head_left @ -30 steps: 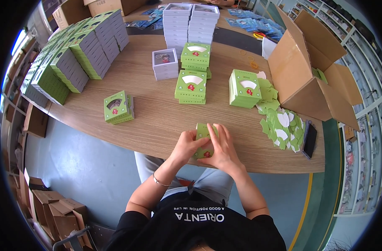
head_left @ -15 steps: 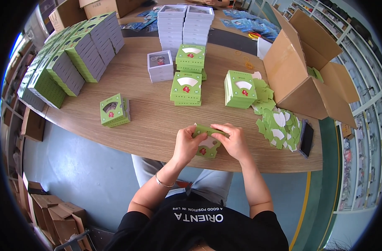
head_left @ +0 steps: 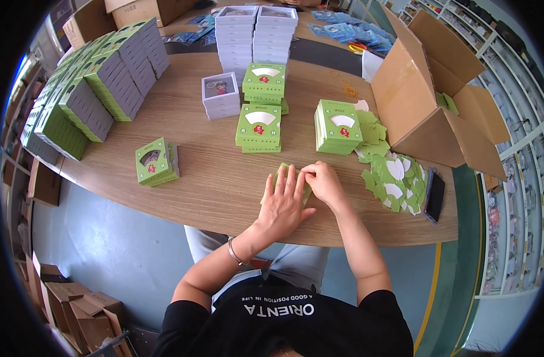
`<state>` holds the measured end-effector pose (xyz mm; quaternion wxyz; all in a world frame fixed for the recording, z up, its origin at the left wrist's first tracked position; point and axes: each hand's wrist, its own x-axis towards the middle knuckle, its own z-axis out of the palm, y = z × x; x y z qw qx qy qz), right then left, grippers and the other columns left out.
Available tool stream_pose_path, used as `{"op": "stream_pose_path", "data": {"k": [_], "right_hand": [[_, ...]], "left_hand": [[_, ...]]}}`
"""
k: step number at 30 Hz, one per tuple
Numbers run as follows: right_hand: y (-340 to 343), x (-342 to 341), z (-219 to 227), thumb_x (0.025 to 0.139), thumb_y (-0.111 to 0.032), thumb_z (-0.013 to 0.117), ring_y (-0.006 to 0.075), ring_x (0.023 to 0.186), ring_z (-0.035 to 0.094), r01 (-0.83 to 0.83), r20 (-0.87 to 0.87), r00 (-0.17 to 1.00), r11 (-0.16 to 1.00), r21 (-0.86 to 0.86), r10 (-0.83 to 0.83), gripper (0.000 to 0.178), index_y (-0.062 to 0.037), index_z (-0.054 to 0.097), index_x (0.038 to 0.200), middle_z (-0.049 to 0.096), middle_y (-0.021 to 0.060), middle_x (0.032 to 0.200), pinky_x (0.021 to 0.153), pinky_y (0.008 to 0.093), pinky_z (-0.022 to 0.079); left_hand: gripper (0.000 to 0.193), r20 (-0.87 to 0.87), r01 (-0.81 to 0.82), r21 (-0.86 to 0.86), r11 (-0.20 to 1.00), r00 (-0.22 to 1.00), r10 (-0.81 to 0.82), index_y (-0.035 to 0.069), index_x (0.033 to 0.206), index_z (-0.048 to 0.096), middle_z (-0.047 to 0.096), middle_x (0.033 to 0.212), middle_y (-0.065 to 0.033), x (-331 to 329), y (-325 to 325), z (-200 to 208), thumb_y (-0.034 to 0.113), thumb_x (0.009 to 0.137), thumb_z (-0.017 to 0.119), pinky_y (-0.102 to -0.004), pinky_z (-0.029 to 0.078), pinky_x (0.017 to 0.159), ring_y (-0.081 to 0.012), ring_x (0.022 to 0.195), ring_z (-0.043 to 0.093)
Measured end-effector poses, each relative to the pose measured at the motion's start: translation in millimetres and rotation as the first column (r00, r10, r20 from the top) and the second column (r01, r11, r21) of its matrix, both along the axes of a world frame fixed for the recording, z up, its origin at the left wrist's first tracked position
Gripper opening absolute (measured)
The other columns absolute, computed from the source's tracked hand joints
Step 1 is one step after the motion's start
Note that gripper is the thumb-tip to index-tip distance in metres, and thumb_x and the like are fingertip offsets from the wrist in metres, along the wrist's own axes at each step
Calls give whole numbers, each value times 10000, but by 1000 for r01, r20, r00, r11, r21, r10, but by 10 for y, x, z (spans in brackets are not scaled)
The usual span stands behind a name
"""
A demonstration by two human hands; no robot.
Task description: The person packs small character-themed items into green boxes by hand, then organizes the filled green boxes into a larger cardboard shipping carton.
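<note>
A flat green card sleeve (head_left: 307,194) lies on the table in front of me, mostly covered by my hands. My left hand (head_left: 282,205) rests flat on it, fingers spread. At the sleeve's upper right edge, my right hand (head_left: 324,183) has its fingers pinched together; what is between them is hidden. Beyond my hands stand two short stacks of green boxes, a nearer one (head_left: 259,126) and a farther one (head_left: 263,80). A pile of flat green sleeves (head_left: 337,126) with white fan shapes is to their right. Two green boxes (head_left: 157,162) with dark fan windows sit to the left.
Green and white card scraps (head_left: 394,181) lie beside a phone (head_left: 434,197) at right, before an open carton (head_left: 409,101). White boxes (head_left: 234,41) are stacked at the back, with a smaller stack (head_left: 220,95) nearer. Rows of green-and-white boxes (head_left: 114,83) fill the far left.
My left hand has gone from pinching the sleeve to lying flat over it. The sleeve, held up in both hands before, is now down on the table. My right hand stays at its right side.
</note>
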<state>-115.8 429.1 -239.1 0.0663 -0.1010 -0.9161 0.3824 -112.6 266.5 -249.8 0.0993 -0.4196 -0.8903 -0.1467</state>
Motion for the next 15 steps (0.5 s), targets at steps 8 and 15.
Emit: {"op": "stream_pose_path", "data": {"k": [8,15], "right_hand": [[261,-161,1100,660,-71,814,291,1187,496,-36,-243,960,922,385,139,570,-122,638,1200,524,112,1257,1025,380,421],[1248,-956,1126,444,-283,904,333,1406,268,-528,416,833,748,403,364,1193,-212,324,1484,297,174,1508,1150,415,259]], "left_hand": [[634,29,129,-57,990,991,-128,191,1451,400,273,1487,-308,-197,54,4,530,921,473,-617,213,1087,-480,1384,247],[669,202,138,55,989,968,-146,276,1353,522,367,1438,-173,-105,16,358,279,705,689,-552,344,994,-415,1262,371]]}}
